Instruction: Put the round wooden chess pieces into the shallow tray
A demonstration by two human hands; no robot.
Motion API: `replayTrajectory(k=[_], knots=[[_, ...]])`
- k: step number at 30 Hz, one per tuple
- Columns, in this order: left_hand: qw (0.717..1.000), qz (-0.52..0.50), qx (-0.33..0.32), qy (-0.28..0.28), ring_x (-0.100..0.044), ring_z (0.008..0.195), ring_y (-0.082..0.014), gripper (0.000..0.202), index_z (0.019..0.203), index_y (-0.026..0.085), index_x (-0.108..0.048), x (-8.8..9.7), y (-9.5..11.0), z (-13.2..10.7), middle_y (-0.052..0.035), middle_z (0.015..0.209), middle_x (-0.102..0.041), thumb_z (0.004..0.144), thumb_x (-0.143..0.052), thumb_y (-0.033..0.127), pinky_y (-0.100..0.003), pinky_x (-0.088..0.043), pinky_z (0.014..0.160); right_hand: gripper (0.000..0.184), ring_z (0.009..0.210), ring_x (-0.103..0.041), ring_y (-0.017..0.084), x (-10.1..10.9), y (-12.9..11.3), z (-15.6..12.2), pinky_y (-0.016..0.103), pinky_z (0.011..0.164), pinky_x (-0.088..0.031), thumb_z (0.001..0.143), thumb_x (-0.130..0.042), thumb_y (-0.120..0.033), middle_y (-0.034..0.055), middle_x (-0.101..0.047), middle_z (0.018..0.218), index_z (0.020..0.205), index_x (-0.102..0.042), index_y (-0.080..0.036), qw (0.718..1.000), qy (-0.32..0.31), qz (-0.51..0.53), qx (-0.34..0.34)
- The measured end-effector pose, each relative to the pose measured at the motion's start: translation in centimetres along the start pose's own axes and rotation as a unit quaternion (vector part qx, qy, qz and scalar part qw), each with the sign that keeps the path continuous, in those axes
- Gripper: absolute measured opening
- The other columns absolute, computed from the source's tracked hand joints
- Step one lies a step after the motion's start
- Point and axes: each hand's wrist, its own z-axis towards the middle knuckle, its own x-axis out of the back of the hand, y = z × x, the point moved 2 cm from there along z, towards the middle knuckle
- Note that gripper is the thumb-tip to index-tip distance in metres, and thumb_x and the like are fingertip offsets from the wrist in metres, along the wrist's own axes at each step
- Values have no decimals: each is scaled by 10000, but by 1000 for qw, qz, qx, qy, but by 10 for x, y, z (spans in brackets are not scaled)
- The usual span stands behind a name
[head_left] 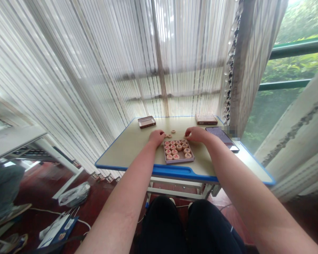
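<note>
A shallow box point(180, 161) sits near the front edge of the desk, holding several round wooden Chinese chess pieces point(174, 152) with red and dark characters. A gap shows in its lower right part. My left hand point(157, 137) is at the box's far left corner, fingers closed at a chess piece on the desk. Beyond the far right corner, my right hand point(196, 134) pinches another chess piece point(185, 137), mostly covered by the fingertips. Between the hands, a loose piece point(173, 131) and another loose piece point(170, 136) lie on the desk.
An open box lid point(146, 122) lies at the desk's back left. A closed box point(206, 119) is at the back right, and a phone point(222, 139) lies beside my right forearm. The desk point(122, 151) has a blue edge. Sheer curtains point(137, 63) hang behind it.
</note>
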Motion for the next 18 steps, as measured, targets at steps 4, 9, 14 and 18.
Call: replayTrajectory(k=[4,9,14,18], knots=[[1000,-7,-6,3,-582,855,-170,294,908,195,-669,0,-1,0,-56,920,-671,763,-481,367,-247,-422,750,216,760,-600,192,1,2,0,266,620,-425,656,-609,-317,48,-682,868,834,-676,-214,1000,4,-4,-17],[1000,-7,9,1,-584,847,-167,279,893,193,-672,0,1,1,-57,902,-672,760,-484,351,-243,-422,750,322,748,-589,179,27,-9,-19,256,608,-414,675,-592,-291,47,-675,893,983,-625,-204,996,74,38,-35],[1000,-7,17,0,-583,865,-168,286,911,190,-668,3,4,-1,-58,924,-671,765,-484,354,-242,-422,763,262,767,-569,157,34,-49,-77,257,671,-424,718,-551,-333,26,-648,933,948,-623,-231,975,124,162,89],[1000,-7,16,-3,-582,863,-170,296,900,193,-671,3,3,-3,-60,917,-673,763,-483,376,-243,-420,765,293,893,-533,192,13,-68,-119,301,790,-415,690,-561,-250,38,-632,944,980,-590,-223,953,162,208,146]])
